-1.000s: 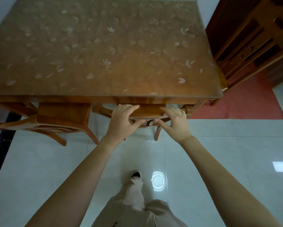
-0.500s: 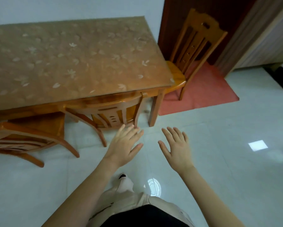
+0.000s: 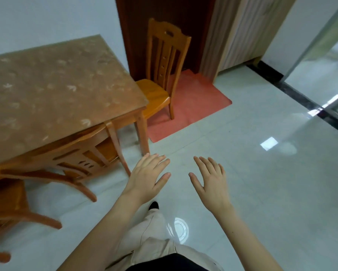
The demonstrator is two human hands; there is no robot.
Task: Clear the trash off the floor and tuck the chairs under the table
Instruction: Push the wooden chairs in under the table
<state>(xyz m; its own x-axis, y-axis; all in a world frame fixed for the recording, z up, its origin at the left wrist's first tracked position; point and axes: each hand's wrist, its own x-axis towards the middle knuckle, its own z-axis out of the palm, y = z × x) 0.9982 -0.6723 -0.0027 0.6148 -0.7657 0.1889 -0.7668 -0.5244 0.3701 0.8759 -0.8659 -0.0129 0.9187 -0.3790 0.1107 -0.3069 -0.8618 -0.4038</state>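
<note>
Glossy pale floor tiles (image 3: 262, 192) fill the room, with a wooden desk under a brown flower-printed cover (image 3: 46, 90) at left. The left hand (image 3: 146, 178) and the right hand (image 3: 211, 182) hover palm-down above the tiles, fingers straight and spread, holding nothing. One slatted honey-coloured wooden chair (image 3: 165, 61) stands at the desk's short end on a red mat (image 3: 193, 106), its seat only partly beneath the top. It lies well ahead of the hands, more in line with the left one. Tucking it likely means pushing its back leftward, along the desk's length.
</note>
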